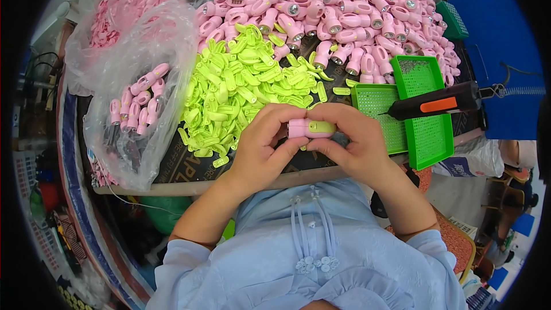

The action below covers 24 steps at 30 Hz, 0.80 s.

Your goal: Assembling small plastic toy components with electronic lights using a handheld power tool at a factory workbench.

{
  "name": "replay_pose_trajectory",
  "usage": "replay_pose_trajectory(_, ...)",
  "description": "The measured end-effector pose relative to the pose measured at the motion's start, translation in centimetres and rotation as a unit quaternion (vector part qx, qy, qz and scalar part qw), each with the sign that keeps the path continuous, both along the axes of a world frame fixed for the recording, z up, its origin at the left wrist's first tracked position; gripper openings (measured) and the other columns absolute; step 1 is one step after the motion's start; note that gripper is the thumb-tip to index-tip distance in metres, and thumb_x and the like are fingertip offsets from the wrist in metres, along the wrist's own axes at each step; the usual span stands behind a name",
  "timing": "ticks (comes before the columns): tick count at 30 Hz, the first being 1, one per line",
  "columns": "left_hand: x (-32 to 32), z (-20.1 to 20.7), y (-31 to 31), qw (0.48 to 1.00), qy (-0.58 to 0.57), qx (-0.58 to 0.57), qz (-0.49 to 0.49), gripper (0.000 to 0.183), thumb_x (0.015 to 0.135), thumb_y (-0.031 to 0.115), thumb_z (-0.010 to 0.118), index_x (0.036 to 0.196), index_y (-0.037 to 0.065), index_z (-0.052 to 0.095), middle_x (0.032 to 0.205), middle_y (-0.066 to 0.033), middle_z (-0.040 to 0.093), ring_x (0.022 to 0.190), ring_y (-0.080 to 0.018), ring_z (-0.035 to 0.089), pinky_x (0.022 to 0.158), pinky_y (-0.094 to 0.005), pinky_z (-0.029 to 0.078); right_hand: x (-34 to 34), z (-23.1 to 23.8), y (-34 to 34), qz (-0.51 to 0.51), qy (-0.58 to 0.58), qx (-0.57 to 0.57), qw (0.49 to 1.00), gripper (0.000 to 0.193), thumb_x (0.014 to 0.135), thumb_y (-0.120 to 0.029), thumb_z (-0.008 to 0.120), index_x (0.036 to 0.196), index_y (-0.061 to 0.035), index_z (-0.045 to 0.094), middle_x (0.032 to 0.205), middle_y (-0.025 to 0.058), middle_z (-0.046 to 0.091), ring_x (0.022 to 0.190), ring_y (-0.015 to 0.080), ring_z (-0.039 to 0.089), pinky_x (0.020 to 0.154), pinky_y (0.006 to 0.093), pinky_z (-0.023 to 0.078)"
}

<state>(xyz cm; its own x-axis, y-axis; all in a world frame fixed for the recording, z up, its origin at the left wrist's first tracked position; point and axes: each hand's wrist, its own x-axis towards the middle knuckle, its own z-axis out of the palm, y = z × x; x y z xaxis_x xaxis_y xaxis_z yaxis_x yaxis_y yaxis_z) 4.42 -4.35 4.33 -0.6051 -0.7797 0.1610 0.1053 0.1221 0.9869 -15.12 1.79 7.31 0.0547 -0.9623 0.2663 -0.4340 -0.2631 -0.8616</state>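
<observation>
Hands, two, both closed on one pink flashlight (297, 128) with a lime cover: the left hand (259, 140) grips one end, the right hand (361, 138) the other, over the table's near edge (275, 181). Lime pieces (221, 89) and heaped pink flashlights (356, 20) are too many to count. Roughly ten pink flashlights (133, 116) lie on a clear bag (120, 158). One black-and-orange electric screwdriver (465, 96) blocks part of at least two green trays (431, 148).
</observation>
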Motion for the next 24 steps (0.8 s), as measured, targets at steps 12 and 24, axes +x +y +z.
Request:
replay_pose_trajectory(12, -0.4, 0.2, 0.4, 0.974, -0.006, -0.212, 0.075, 0.031, 0.085, 0.003, 0.067, 0.116, 0.002, 0.06, 0.104, -0.015, 0.059, 0.091, -0.0301, 0.057, 0.079, -0.0366, 0.048, 1.7, -0.8, 0.5, -0.032, 0.082, -0.163, 0.983, 0.041, 0.075, 0.006, 0.073, 0.114, 0.0012, 0.061, 0.109, 0.0175, 0.065, 0.1, 0.0377, 0.064, 0.086, 0.0436, 0.054)
replay_pose_trajectory(24, -1.0, -1.5, 0.4, 0.96, 0.169, 0.224, -0.003, 0.04, 0.095, 0.005, 0.063, 0.133, 0.003, 0.049, 0.12, -0.0099, 0.059, 0.108, -0.019, 0.06, 0.093, -0.0315, 0.051, 2.4, -2.6, 0.7, -0.1, -0.013, -0.146, 0.984, 0.043, 0.07, -0.006, 0.085, 0.106, -0.0006, 0.063, 0.106, 0.017, 0.068, 0.091, 0.0338, 0.066, 0.079, 0.0403, 0.055)
